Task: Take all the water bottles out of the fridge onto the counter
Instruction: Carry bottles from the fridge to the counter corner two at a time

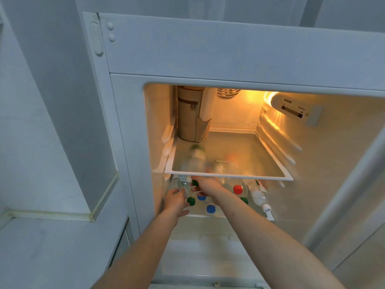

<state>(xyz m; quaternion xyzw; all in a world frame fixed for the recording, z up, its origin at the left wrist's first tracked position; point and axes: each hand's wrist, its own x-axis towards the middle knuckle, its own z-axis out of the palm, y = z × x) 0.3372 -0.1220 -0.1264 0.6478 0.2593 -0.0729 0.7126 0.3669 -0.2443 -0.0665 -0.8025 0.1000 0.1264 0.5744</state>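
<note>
The fridge [129, 122] stands open and lit inside. Several clear water bottles lie on the lower shelf under a glass shelf [229, 176], their caps facing me: green [191, 201], blue [210, 209], red [238, 189]. My left hand [176, 202] reaches in at the left and its fingers curl round a clear bottle [180, 184]. My right hand [208, 187] reaches among the bottles under the shelf edge; its fingers are blurred and partly hidden, so its hold is unclear.
A tan zipped bottle bag [190, 115] stands at the back left of the upper shelf. A white bottle [259, 197] lies at the right of the lower shelf. The counter [41, 247] lies to the left, the fridge door [354, 205] to the right.
</note>
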